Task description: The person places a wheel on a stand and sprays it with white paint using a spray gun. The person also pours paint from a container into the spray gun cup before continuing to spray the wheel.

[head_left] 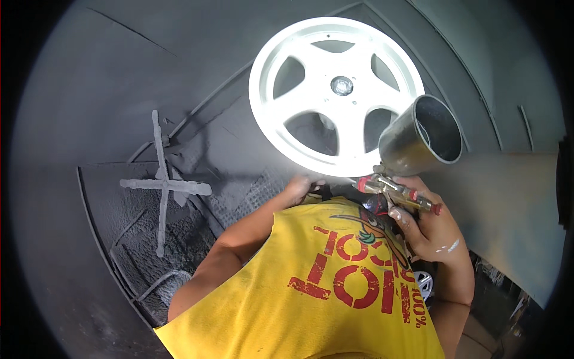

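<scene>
My right hand (431, 230) is closed round a spray gun (399, 190) with red rings and a red end knob. On top of the gun sits a tilted metal paint cup (402, 146), its mouth facing right; pale smears show on the hand. The gun's front points left, just below the rim of a white five-spoke wheel (345, 128) with a dark centre. Below that rim, close to my body, my left hand (299, 189) has its fingers curled. What they hold, if anything, is hidden.
At the left stands a cross-shaped stand (163, 185) coated in grey. Dark grey sheeting (119, 78) with ridges and folds covers the wall and floor around it. A pale panel (514, 209) rises at the right. A smaller silver wheel (424, 285) shows partly beside my right arm.
</scene>
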`<state>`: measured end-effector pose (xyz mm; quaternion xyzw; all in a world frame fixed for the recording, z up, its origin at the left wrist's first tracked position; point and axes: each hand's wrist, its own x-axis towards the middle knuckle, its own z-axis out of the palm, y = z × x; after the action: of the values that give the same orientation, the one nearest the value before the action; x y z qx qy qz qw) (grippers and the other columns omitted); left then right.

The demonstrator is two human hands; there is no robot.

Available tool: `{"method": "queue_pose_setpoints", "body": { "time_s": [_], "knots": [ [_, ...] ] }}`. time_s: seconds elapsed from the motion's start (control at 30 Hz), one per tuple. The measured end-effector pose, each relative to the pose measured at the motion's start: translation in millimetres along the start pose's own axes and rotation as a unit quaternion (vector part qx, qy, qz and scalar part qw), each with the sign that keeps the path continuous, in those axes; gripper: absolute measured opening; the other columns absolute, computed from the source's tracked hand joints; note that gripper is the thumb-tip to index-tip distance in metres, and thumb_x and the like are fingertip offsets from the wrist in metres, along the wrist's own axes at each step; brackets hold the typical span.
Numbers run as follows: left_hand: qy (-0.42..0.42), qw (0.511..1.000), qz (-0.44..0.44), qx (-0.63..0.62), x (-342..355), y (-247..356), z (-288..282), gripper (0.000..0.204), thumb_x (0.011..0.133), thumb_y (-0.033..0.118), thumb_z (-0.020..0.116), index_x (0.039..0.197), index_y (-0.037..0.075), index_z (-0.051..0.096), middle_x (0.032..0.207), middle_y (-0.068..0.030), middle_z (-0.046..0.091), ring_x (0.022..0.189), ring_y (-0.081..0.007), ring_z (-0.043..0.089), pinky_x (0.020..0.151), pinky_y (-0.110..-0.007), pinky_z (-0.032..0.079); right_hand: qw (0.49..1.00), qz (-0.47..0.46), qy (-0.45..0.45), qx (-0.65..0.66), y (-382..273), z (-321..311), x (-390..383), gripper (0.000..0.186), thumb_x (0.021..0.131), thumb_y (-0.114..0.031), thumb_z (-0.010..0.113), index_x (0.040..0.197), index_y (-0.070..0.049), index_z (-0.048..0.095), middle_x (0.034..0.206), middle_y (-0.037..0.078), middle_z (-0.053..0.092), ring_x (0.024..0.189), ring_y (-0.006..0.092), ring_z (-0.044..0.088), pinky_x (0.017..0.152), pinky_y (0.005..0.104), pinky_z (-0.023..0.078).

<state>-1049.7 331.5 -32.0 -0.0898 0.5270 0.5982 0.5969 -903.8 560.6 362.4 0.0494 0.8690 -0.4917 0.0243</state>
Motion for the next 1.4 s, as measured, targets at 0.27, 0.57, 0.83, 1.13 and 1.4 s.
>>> {"method": "queue_pose_setpoints", "body": {
  "time_s": [0.27, 0.57, 0.83, 1.13, 1.4],
  "knots": [
    [0.078, 0.994, 0.073, -0.028, -31, 39, -2, 0.023, 0.098, 0.006, 0.052, 0.118, -0.003, 0.059, 0.110, -0.0106, 0.066, 0.089, -0.0169, 0.065, 0.069, -0.028, 0.051, 0.993, 0.011, 0.112, 0.025, -21, 6, 70, 0.032, 0.097, -0.005, 0.054, 0.128, 0.005, 0.052, 0.116, 0.020, 0.060, 0.097, 0.0317, 0.065, 0.087, 0.0339, 0.049],
    [0.028, 0.989, 0.119, 0.082, -20, 47, -31, 0.021, 0.097, 0.010, 0.053, 0.110, 0.000, 0.066, 0.084, -0.0048, 0.066, 0.070, -0.0128, 0.060, 0.060, -0.026, 0.045, 0.942, 0.073, 0.320, -0.074, -12, -15, 95, 0.031, 0.098, -0.002, 0.051, 0.129, 0.002, 0.051, 0.113, 0.021, 0.061, 0.102, 0.0282, 0.064, 0.091, 0.0337, 0.048],
    [-0.015, 0.977, 0.170, 0.126, -35, 80, -30, 0.028, 0.102, 0.029, 0.050, 0.091, 0.006, 0.063, 0.074, -0.0010, 0.061, 0.066, -0.0135, 0.056, 0.059, -0.031, 0.044, 0.873, 0.263, 0.393, -0.117, 2, -14, 34, 0.031, 0.097, 0.000, 0.051, 0.128, 0.001, 0.052, 0.103, 0.019, 0.061, 0.088, 0.0300, 0.062, 0.081, 0.0376, 0.049],
    [0.068, 0.997, 0.026, 0.034, 20, 141, -131, 0.018, 0.097, 0.021, 0.059, 0.097, 0.004, 0.065, 0.077, -0.0033, 0.062, 0.063, -0.0161, 0.057, 0.056, -0.031, 0.046, 0.845, 0.298, 0.416, -0.155, 20, -8, 6, 0.027, 0.098, -0.005, 0.050, 0.123, 0.002, 0.053, 0.092, 0.018, 0.058, 0.080, 0.0346, 0.057, 0.079, 0.0383, 0.048],
    [0.049, 0.965, 0.247, -0.074, 97, 332, -134, 0.017, 0.097, 0.020, 0.059, 0.097, 0.004, 0.065, 0.077, -0.0034, 0.062, 0.063, -0.0162, 0.057, 0.055, -0.031, 0.046, 0.844, 0.317, 0.419, -0.110, 12, -24, 7, 0.021, 0.100, -0.010, 0.051, 0.116, 0.002, 0.053, 0.081, 0.012, 0.057, 0.072, 0.0228, 0.056, 0.072, 0.0343, 0.047]
  ]
}}
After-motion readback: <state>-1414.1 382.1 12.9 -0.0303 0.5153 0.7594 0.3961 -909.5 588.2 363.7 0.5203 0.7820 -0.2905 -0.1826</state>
